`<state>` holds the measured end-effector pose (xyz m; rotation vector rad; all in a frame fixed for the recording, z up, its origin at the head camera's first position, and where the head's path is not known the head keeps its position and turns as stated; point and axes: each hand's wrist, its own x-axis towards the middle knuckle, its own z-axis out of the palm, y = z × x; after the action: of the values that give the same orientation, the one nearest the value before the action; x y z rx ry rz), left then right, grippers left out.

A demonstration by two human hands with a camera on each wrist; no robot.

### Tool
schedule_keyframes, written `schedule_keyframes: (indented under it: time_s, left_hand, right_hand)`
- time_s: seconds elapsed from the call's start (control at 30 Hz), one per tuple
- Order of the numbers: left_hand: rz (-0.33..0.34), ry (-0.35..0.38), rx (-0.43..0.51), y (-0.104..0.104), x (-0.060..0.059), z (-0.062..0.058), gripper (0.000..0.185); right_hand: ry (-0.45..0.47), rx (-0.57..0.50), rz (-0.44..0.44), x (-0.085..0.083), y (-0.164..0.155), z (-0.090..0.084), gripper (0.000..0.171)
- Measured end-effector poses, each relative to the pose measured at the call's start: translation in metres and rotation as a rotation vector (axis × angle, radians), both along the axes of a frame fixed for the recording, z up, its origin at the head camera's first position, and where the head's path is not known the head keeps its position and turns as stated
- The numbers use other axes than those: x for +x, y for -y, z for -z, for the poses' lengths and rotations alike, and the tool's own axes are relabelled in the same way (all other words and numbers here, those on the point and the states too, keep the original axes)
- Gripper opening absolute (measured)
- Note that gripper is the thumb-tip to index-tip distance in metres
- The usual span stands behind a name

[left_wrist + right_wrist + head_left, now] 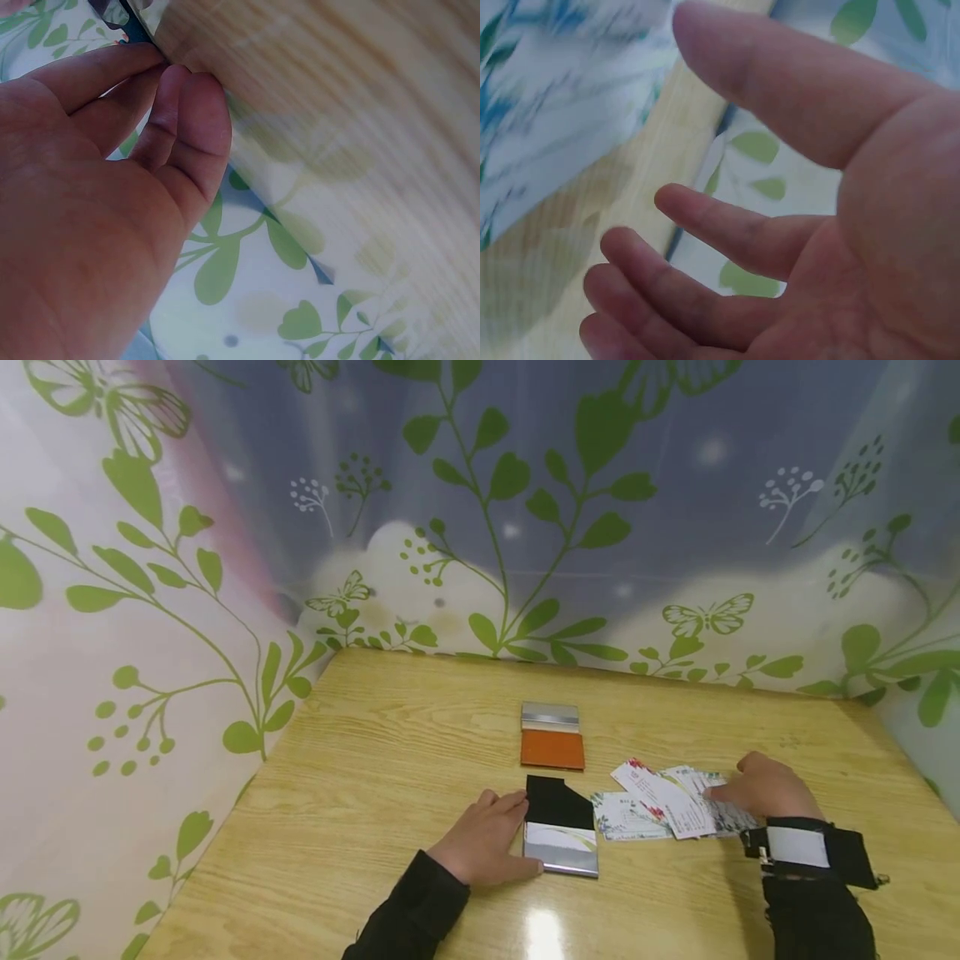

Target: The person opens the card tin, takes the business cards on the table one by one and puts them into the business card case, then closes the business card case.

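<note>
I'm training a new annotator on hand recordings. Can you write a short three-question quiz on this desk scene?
1. True or false: the left hand rests against the open card case.
2. What does the right hand touch? A) the orange case B) the spread business cards C) the curtain
3. Fill in: behind the open case lies a closed case, ____ with a silver part, on the wooden table.

Key
1. True
2. B, the business cards
3. Orange: the orange case
</note>
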<state>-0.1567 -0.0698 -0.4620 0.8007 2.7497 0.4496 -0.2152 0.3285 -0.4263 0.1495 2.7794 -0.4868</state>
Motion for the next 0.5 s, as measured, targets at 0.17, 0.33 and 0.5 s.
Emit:
schedule_keyframes:
  time_s: [0.17, 0.33, 0.5]
  left_hand:
    - [0.0, 0.009, 0.009, 0.0012, -0.0015, 0.0002, 0.087]
    - [0.005, 0.009, 0.004, 0.0014, -0.0019, 0.0016, 0.087]
    - [0.003, 0.009, -0.001, 0.0012, -0.0008, 0.0003, 0.087]
  right_hand:
    - [0.052, 0.016, 0.03, -0.0019, -0.0081, 0.0027, 0.083]
    - [0.051, 0.011, 0.055, -0.0017, -0.0088, 0.0063, 0.074]
    - [0.036, 0.006, 0.021, -0.0017, -0.0125, 0.0065, 0.063]
